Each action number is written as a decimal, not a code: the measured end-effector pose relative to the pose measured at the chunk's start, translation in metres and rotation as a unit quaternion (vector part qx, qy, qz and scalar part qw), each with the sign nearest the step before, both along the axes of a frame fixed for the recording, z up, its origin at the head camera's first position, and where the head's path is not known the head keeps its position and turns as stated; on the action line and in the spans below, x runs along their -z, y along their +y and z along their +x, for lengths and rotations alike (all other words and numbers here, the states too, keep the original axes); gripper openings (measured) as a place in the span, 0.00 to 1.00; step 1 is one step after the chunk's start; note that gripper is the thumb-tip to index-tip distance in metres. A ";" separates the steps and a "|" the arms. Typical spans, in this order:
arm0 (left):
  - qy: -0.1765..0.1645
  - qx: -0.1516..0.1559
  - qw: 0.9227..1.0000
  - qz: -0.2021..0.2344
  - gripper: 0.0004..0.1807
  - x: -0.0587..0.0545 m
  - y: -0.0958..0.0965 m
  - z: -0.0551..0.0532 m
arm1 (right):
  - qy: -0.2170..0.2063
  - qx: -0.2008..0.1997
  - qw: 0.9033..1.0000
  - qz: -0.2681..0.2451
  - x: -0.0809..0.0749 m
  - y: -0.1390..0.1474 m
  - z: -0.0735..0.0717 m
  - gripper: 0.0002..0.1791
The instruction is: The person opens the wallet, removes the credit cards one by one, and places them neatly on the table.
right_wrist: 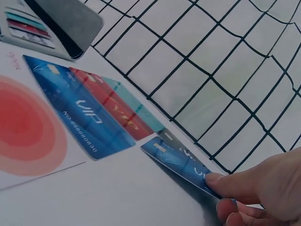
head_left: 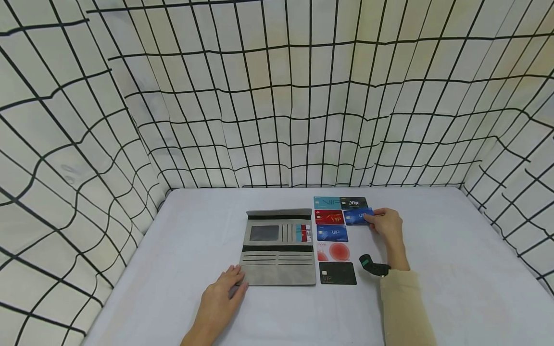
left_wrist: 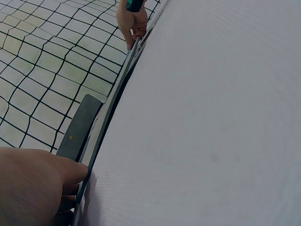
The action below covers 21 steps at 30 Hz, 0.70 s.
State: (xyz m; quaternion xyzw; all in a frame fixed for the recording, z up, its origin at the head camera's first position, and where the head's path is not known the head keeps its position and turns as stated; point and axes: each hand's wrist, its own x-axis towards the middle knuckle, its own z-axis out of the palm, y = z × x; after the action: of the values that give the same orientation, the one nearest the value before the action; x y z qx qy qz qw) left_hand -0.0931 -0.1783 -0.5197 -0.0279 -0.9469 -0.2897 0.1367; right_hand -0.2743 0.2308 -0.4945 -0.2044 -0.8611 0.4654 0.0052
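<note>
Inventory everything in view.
Table: one, white, foreground
Backdrop: one, white with black grid, behind table
Wallet: one, grey, open on table
Slotted cards: at least three, teal, red, whitish, in wallet
Teal card: one, teal, farthest row
Black cards: two, black, farthest row and nearest
Red card: one, red, second row
Flat blue card: one, blue, third row
Circle card: one, white and red, fourth row
Held blue card: one, blue, in right hand
Wrist device: one, black, right wrist
Left hand: one, at wallet's left edge
Right hand: one, right of the cards
Sleeve: one, beige, right arm
</note>
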 end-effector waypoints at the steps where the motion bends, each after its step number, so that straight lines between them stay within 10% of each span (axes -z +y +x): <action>1: 0.000 0.000 1.000 0.000 0.16 0.000 0.000 0.000 | 0.004 -0.002 1.000 0.012 0.001 0.000 0.000 0.25; 21: 0.000 0.004 1.000 0.000 0.16 0.001 0.000 0.000 | 0.025 -0.024 0.994 0.104 0.003 -0.010 0.002 0.23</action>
State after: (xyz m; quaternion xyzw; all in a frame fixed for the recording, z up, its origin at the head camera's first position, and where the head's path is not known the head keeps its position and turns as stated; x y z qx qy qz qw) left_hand -0.0934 -0.1786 -0.5206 -0.0313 -0.9467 -0.2903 0.1359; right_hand -0.2724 0.2208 -0.4975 -0.1698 -0.9091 0.3786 0.0367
